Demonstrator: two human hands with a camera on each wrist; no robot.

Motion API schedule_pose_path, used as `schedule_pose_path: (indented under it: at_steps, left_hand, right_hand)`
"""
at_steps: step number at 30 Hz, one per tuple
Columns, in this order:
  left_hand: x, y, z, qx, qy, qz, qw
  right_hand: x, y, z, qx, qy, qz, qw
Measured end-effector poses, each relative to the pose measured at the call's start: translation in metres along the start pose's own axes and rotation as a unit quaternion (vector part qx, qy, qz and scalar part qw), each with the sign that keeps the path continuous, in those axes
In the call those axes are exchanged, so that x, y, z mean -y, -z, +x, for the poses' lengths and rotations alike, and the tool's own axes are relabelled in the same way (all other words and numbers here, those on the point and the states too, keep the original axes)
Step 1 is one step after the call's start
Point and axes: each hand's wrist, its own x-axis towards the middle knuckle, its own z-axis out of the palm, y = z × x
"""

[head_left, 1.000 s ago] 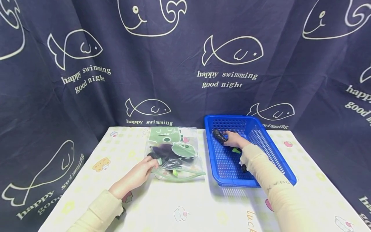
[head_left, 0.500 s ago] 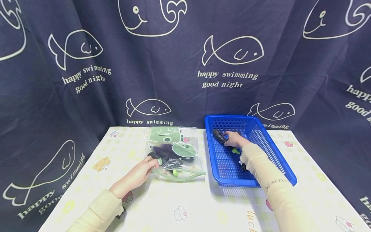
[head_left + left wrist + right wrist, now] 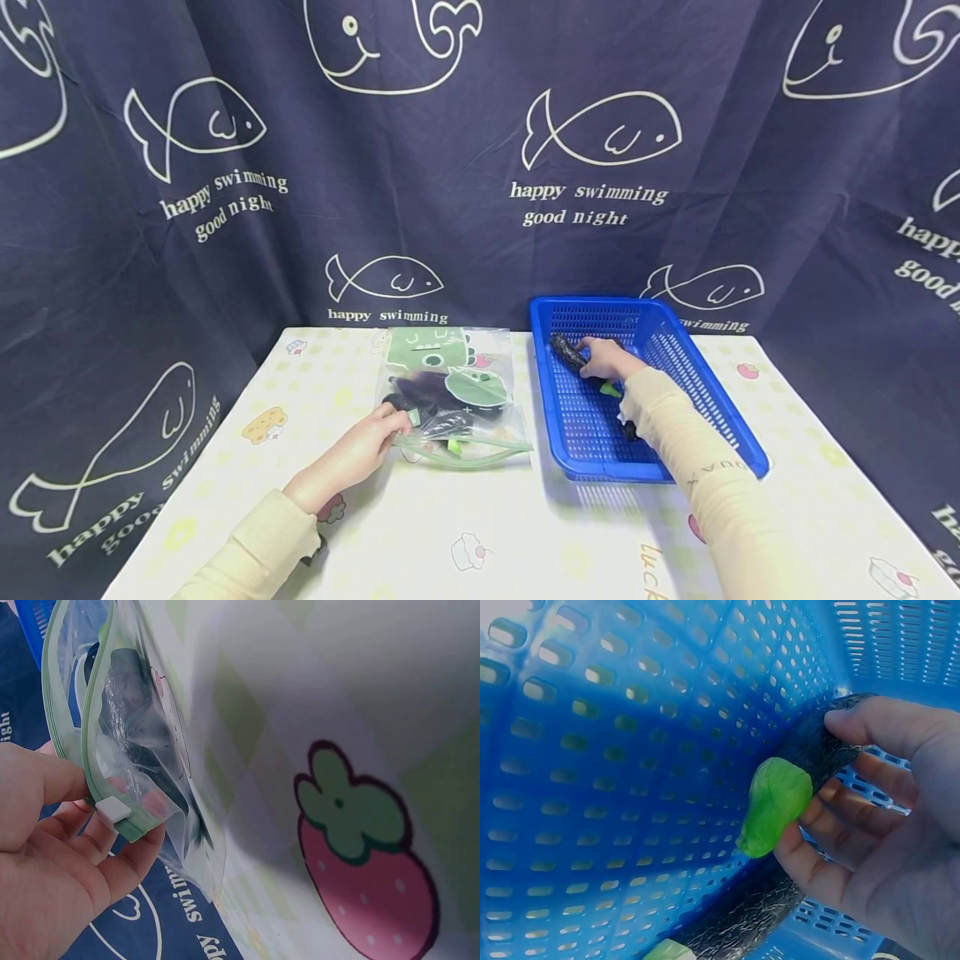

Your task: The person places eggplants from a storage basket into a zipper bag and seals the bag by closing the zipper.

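My left hand [image 3: 373, 435] pinches the corner of a clear zip bag [image 3: 112, 765] at its green-rimmed mouth, near a white slider [image 3: 112, 809]. The bag lies flat with its mouth a little parted. Inside are a purple eggplant [image 3: 420, 387] and other dark pieces, one with a green tip. In the blue basket [image 3: 555, 433], my right hand [image 3: 611, 360] grips a dark, wrinkled eggplant [image 3: 801, 746] with a bright green stem [image 3: 776, 806], thumb on one side and fingers on the other. Below it lies a second dark eggplant [image 3: 739, 915], partly covered by my arm in the head view.
The basket has perforated walls and stands right of the bag. A patterned cloth [image 3: 525, 533] covers the table. A navy curtain [image 3: 465, 233] with fish drawings hangs behind and at both sides. Something small and black [image 3: 315, 550] shows beneath my left sleeve.
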Motion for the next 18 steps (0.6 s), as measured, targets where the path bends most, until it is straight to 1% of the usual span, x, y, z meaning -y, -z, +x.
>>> schedule_pose_path:
  at_steps: [5,10,18]
  left_hand:
    - [0.000,0.000,0.000,-0.002,0.000,0.001,1.0000]
    - [-0.001,0.001,0.000,-0.003,0.000,-0.002,1.0000]
    - [-0.002,0.002,-0.001,-0.003,0.000,-0.004,1.0000]
  right_hand:
    - [0.000,0.001,-0.001,0.013,-0.010,0.012,1.000]
    - [0.004,0.007,-0.006,0.030,-0.017,0.028,0.999]
    - [0.013,0.019,-0.015,0.045,-0.009,0.031,0.998]
